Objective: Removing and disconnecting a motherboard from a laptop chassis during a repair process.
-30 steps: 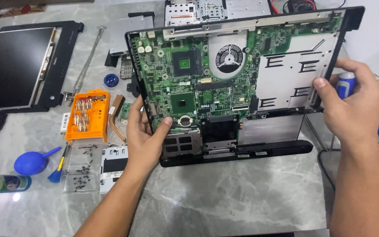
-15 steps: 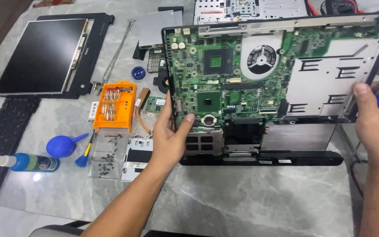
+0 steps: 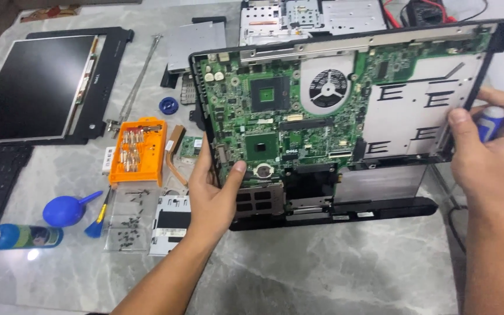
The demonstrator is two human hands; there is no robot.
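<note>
1. Your left hand [image 3: 214, 195] has its grip clamped on the left edge of the laptop base [image 3: 345, 125], thumb pressed on the green board [image 3: 275, 128] beside the coin cell.
2. Your right hand [image 3: 488, 149] grips the right edge of the base, fingers closed on it, with a blue-capped tool [image 3: 490, 122] pinned against the palm.
3. The base sits tilted up toward you at the middle of the bench [image 3: 322, 274] — near edge down by the bench, far edge raised, though I cannot tell whether it touches. The fan [image 3: 328, 87] and board face you.
4. Step in hand, as I judge it: holding the chassis up to look over or turn it, board in place.
5. Any next move calls for both grips staying firm and level; the tool in your right palm weakens that hold, so mind a slip.
6. Keep clear of the orange bit case [image 3: 138, 150], the loose screws [image 3: 126, 224] and the screen panel [image 3: 36, 87] lying to your left — apart from the base, but near your left forearm.
</note>
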